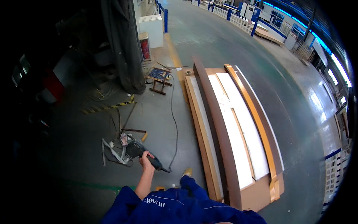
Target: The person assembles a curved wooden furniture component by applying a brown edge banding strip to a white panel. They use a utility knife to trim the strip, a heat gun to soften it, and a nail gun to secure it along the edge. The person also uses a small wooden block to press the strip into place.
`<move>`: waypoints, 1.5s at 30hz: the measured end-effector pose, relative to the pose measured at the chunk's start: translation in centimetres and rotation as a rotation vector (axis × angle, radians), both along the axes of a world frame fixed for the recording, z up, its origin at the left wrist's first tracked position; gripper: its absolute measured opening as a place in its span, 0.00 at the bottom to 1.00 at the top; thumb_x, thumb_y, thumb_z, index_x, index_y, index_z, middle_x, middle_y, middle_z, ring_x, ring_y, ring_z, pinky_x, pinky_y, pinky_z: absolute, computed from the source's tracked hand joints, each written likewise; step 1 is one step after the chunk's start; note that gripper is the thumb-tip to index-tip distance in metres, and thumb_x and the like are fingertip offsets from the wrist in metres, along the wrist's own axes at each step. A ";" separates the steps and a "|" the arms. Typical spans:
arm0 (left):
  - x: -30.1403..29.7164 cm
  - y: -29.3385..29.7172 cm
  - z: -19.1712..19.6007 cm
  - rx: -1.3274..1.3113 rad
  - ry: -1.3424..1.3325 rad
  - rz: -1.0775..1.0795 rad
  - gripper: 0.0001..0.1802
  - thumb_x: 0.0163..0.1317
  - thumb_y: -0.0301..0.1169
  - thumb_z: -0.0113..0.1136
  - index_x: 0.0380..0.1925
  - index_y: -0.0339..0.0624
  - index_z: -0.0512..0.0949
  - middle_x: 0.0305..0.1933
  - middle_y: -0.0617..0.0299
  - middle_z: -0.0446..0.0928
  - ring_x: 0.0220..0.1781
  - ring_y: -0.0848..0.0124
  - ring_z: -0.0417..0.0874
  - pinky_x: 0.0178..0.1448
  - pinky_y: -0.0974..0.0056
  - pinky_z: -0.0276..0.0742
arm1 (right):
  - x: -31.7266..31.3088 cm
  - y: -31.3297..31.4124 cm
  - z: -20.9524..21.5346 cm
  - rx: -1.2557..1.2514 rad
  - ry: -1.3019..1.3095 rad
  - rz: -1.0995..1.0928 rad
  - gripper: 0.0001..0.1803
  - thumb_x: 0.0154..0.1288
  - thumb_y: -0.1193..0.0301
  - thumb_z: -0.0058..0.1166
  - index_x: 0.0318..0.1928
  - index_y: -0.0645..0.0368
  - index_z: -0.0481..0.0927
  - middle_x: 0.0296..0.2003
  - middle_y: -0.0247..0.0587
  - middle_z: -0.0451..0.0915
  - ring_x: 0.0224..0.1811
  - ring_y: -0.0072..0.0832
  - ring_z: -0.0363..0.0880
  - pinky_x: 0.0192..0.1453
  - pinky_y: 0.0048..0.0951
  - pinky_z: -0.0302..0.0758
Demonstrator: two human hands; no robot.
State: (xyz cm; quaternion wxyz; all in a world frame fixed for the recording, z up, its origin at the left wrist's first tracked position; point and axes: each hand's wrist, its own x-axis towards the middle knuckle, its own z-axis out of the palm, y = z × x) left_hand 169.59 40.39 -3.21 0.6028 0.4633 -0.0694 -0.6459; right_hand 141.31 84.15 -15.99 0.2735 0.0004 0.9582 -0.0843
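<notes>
My left hand (147, 158) is wrapped round the rear grip of a black corded power tool (135, 148) with a wide, rounded front. Its exact kind is hard to make out. From the rear end, a dark cord (176, 138) trails across the floor. Past the front of the tool there is a small pale pinkish piece (123, 139) that I cannot identify. Grey, bent strips (116, 154) lie tangled on the floor beside it. A dark bar with a yellow end (144, 136) lies just beyond the tool. My right hand does not appear in the picture.
To my right lies a long stack of brown and white panels (238, 127) with an orange strip (257, 115). A small blue-topped stool (159, 74) stands ahead. A dark curtain (125, 44), a striped yellow-black bar (108, 107) and a white cabinet (152, 30) are further left.
</notes>
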 end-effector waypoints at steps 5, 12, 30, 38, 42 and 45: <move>-3.5 -7.4 8.7 -0.142 0.248 -0.082 0.05 0.52 0.28 0.49 0.29 0.44 0.65 0.21 0.67 0.63 0.23 0.75 0.66 0.31 0.70 0.66 | -1.5 -6.9 -1.4 -0.083 -0.059 -0.175 0.16 0.55 0.74 0.45 0.45 0.64 0.74 0.36 0.52 0.77 0.33 0.38 0.77 0.36 0.37 0.75; -6.5 -14.1 18.3 -0.505 0.410 -0.159 0.07 0.52 0.28 0.49 0.32 0.41 0.65 0.23 0.66 0.62 0.21 0.77 0.64 0.27 0.71 0.65 | -9.9 -29.9 -2.1 -1.590 -1.044 -0.755 0.23 0.64 0.67 0.40 0.58 0.60 0.59 0.55 0.47 0.66 0.57 0.39 0.65 0.62 0.52 0.59; -10.7 -38.8 21.2 -0.740 0.688 -0.346 0.09 0.48 0.25 0.47 0.32 0.40 0.62 0.21 0.63 0.61 0.17 0.76 0.62 0.24 0.71 0.62 | -1.0 -75.0 4.0 -1.315 -1.450 -0.919 0.20 0.65 0.60 0.33 0.57 0.45 0.62 0.56 0.37 0.64 0.58 0.37 0.62 0.57 0.73 0.40; -10.4 -52.1 24.7 -0.920 0.456 -0.378 0.10 0.49 0.26 0.46 0.33 0.40 0.61 0.22 0.63 0.61 0.16 0.76 0.62 0.22 0.71 0.62 | -14.8 -89.4 9.2 -1.467 -0.800 -0.742 0.18 0.63 0.61 0.37 0.51 0.51 0.66 0.47 0.38 0.72 0.45 0.36 0.70 0.39 0.45 0.66; -11.5 -57.5 24.3 -1.008 0.420 -0.403 0.09 0.51 0.25 0.46 0.33 0.38 0.61 0.21 0.64 0.60 0.17 0.77 0.62 0.24 0.71 0.65 | -23.7 -97.0 10.5 -1.692 -0.739 -0.448 0.19 0.62 0.69 0.41 0.52 0.64 0.65 0.46 0.45 0.73 0.47 0.35 0.73 0.52 0.33 0.67; -12.2 -59.9 24.9 -1.040 0.335 -0.388 0.10 0.51 0.26 0.46 0.34 0.39 0.61 0.22 0.64 0.60 0.17 0.77 0.62 0.24 0.71 0.64 | -24.6 -106.8 12.7 -1.596 -0.710 -0.131 0.17 0.61 0.68 0.45 0.47 0.66 0.69 0.40 0.43 0.75 0.43 0.30 0.74 0.49 0.28 0.68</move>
